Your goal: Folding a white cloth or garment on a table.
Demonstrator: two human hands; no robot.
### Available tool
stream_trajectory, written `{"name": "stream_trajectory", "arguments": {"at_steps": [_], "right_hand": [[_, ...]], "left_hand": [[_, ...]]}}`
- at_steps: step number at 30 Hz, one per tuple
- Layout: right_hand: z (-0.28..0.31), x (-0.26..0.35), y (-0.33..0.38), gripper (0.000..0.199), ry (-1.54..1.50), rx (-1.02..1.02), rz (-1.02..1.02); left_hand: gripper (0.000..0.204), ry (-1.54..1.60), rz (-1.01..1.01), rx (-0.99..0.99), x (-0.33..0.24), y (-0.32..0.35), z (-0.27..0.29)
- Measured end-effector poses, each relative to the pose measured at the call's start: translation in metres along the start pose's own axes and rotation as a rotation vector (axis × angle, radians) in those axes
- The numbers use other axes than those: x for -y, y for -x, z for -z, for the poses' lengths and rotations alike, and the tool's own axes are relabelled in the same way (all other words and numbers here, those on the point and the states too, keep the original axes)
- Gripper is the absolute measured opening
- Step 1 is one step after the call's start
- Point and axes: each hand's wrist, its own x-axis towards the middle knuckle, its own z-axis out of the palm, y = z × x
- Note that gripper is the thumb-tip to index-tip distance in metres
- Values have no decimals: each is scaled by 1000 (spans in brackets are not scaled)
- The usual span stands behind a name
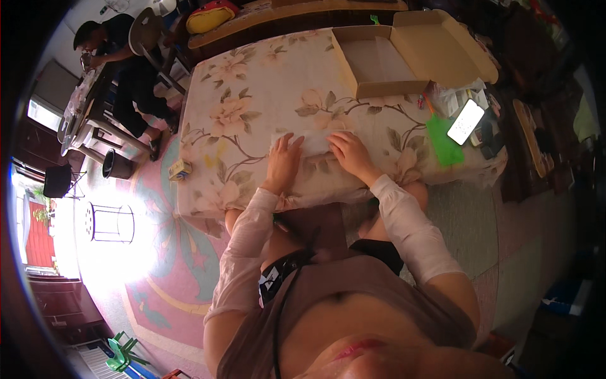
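Observation:
A thin white folded sheet (pixel 314 143), perhaps plastic or paper, lies on the flowered tablecloth in front of me. My left hand (pixel 286 162) rests palm down on its left end, fingers slightly apart. At the opposite end, my right hand (pixel 351 155) lies with its fingers stretched over the sheet. The middle part shows between my hands; their palms hide the ends.
An opened cardboard box (pixel 385 87) stands at the far right. A phone with a lit screen (pixel 466 122) and a green sheet (pixel 444 140) lie nearby. A small yellow box (pixel 180 170) sits at the left edge. Another person (pixel 126 69) sits at the far left.

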Motion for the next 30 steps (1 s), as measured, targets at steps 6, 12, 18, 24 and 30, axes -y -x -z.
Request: {"name": "stream_trajectory", "arguments": {"at_steps": [6,12,18,24,30], "right_hand": [[-11,-4,-1,45,241,181,139],[-6,-9,-5,50,261,256,179],[-27,-42,-60,38,259,183,186],[-44,-45,-90,31,138,34,81],[-43,-39,-35,30,76,52,183]], "left_hand": [[44,-303,-29,123,2,-5,-22],[47,-326,-25,180,0,-2,-18],[45,-287,-1,65,23,-47,-32],[40,-290,122,48,41,-81,-36],[41,-218,-47,109,36,-34,-36]]}}
